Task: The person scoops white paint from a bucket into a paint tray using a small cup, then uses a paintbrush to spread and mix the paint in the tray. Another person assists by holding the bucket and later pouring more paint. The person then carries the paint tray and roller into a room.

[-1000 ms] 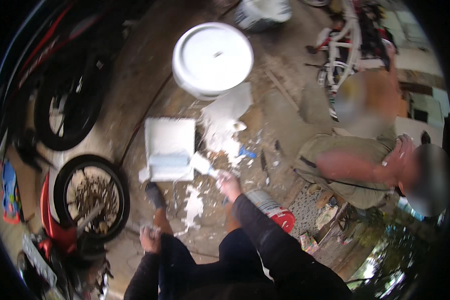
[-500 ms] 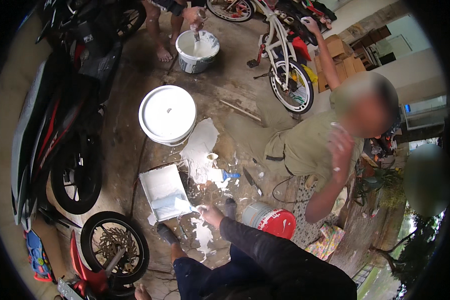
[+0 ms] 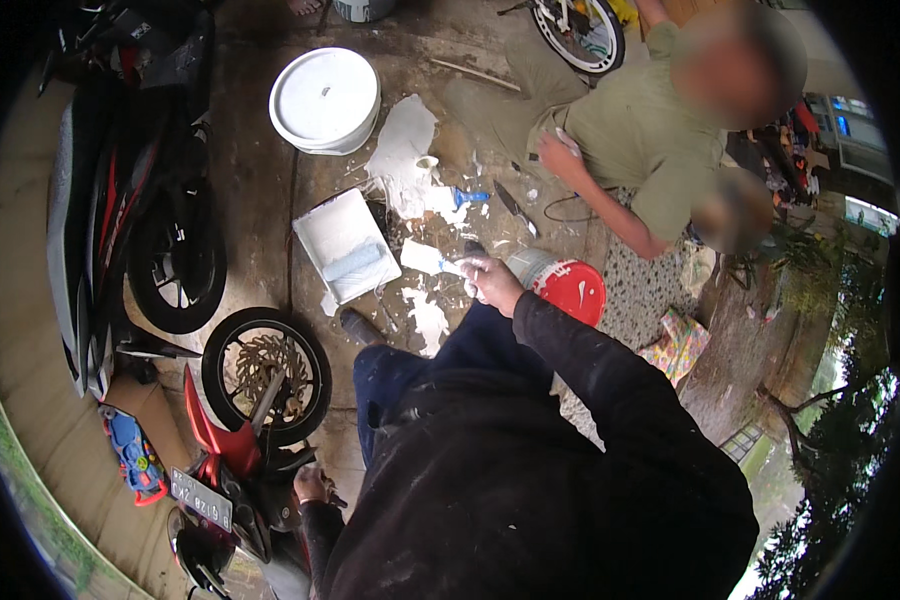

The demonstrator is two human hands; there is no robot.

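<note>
My right hand (image 3: 492,283), flecked with white paint, is closed round the handle of a paintbrush (image 3: 422,257) whose wide bristles are coated white. The brush is just beyond the right edge of the paint tray (image 3: 332,225). In the tray lies a pale, blue-tinted paint roller (image 3: 354,262), with white paint around it. My left hand (image 3: 310,484) hangs low beside the red motorcycle's front end, its fingers loosely apart; whether it touches the bike I cannot tell. A second brush, blue-handled (image 3: 467,197), lies on spilled white paint (image 3: 402,145), with a putty knife (image 3: 515,208) to its right.
A lidded white bucket (image 3: 325,100) stands beyond the tray, and a red-lidded bucket (image 3: 573,290) by my right forearm. A person in an olive shirt (image 3: 638,145) sits on the right. A dark motorcycle (image 3: 120,220) and a red one (image 3: 215,430) line the left.
My right hand has lifted the paintbrush away from the tray, to the right. The seated person's raised arms have come down. My view has tilted lower, bringing my left hand further in.
</note>
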